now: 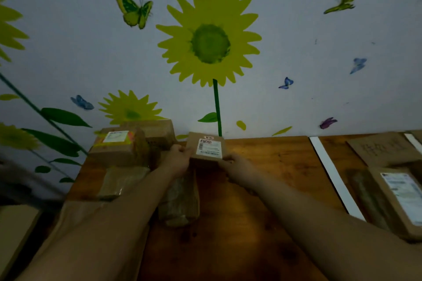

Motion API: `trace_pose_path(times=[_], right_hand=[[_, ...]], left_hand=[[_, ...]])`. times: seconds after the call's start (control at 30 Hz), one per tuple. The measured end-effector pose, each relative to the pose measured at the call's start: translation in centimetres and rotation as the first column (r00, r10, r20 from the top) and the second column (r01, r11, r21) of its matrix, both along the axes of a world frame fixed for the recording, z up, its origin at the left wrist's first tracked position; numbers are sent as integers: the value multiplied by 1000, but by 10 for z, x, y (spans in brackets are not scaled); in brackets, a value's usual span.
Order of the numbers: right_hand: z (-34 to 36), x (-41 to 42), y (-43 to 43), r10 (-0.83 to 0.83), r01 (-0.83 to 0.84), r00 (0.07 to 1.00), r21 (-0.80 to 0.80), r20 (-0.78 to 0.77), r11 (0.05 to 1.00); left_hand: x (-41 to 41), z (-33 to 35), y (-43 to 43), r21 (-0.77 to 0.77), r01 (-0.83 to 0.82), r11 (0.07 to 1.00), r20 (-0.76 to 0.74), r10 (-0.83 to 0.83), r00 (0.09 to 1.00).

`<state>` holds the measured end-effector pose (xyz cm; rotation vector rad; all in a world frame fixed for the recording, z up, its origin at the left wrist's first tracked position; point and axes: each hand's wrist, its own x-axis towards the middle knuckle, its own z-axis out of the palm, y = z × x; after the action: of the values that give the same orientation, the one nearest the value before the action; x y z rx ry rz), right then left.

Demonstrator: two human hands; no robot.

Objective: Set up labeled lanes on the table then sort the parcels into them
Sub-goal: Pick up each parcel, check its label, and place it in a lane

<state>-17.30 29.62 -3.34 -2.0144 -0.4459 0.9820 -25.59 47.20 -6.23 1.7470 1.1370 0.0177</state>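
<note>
A small brown cardboard parcel (206,147) with a white shipping label is held up over the far middle of the wooden table (262,166). My left hand (178,159) grips its left edge and my right hand (235,165) grips its lower right corner. To the left, a pile of unsorted parcels (118,150) stands at the table's back left. A white tape strip (331,173) marks a lane line on the right. Beyond it lie a cardboard lane label (381,147) with faint writing and a labeled parcel (399,196).
Plastic-wrapped packets lie on the table under my arms: one (121,181) at the left and one (180,201) in the middle. A cardboard sheet (13,230) sits at the lower left off the table. The wall behind carries sunflower and butterfly stickers.
</note>
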Motion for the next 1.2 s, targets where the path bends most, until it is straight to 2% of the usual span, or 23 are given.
trace_pose_path(times=[0.1,0.2,0.27,0.33,0.43,0.6,0.7,0.87,1.2], right_hand=[[-6,-8,1,-104,105,994,-12,34,994],[-1,-10,-7,-211,211,976,7,53,977],[9,-9,-17,-214,213,976,33,45,977],[18,-6,-30,-182,178,981,60,68,982],[34,-4,-52,-141,126,981,115,133,985],[58,-7,-106,-101,46,969,234,227,971],[65,-5,-148,-94,22,962,269,256,963],[70,-8,-223,-124,57,945,221,303,974],[51,-49,-363,-357,338,930,178,88,924]], left_hand=[[-7,-6,3,-22,-49,999,56,50,997],[-19,14,-13,-188,-48,981,187,84,979],[-29,26,-26,-261,19,965,267,53,962],[-38,38,-40,-241,94,966,306,-16,952],[-45,59,-66,-171,113,979,333,-51,942],[-55,97,-138,26,155,988,369,-154,917],[-53,103,-178,25,166,986,376,-163,912],[-45,95,-238,-43,203,978,345,-176,922],[-32,81,-343,-325,362,874,294,-271,917]])
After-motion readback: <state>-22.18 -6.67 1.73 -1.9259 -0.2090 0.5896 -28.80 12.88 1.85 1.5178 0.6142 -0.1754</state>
